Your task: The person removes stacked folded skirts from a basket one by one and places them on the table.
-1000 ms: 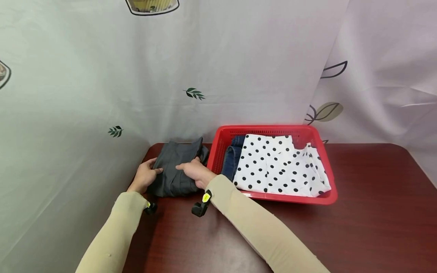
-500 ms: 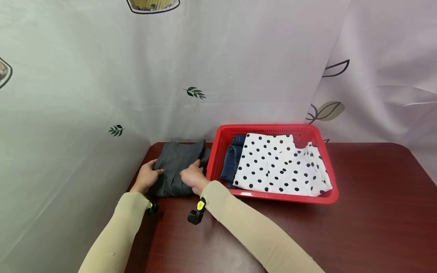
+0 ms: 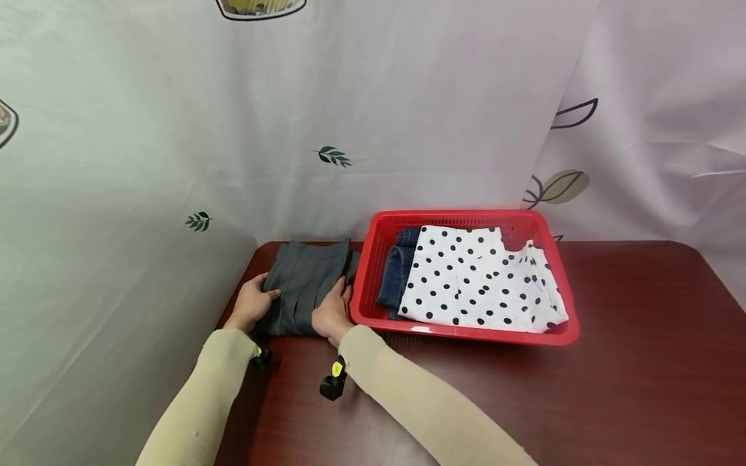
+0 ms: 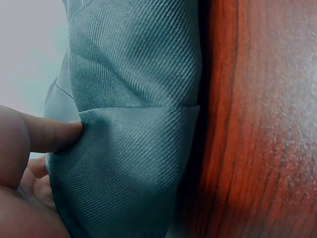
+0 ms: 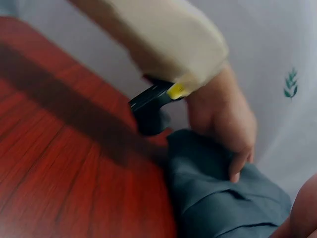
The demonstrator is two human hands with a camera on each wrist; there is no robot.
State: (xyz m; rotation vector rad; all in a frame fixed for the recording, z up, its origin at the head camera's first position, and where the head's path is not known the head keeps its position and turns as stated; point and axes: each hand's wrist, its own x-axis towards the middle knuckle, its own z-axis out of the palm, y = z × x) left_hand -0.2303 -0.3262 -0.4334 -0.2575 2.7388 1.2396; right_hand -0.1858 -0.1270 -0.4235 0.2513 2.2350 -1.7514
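A folded dark grey pleated garment (image 3: 305,268) lies at the table's back left corner. My left hand (image 3: 249,304) grips its left edge; in the left wrist view the thumb presses on the twill cloth (image 4: 129,144) and the other fingers reach behind it. On the opposite side, my right hand (image 3: 332,316) holds the right edge, close against the basket, its fingers partly hidden by the cloth. The right wrist view catches part of the right hand (image 5: 304,213) at its lower right corner, with the left hand (image 5: 230,116) across the garment.
A red plastic basket (image 3: 466,334) stands right of the garment. Inside lie a white polka-dot cloth (image 3: 449,278) and folded blue jeans (image 3: 396,275). A pale printed curtain (image 3: 437,129) borders the dark red table (image 3: 635,336) at the back and left.
My right hand has shifted from the garment's top down to its right edge, turning as it went. The garment's right side lies flatter. My left hand has kept its place.
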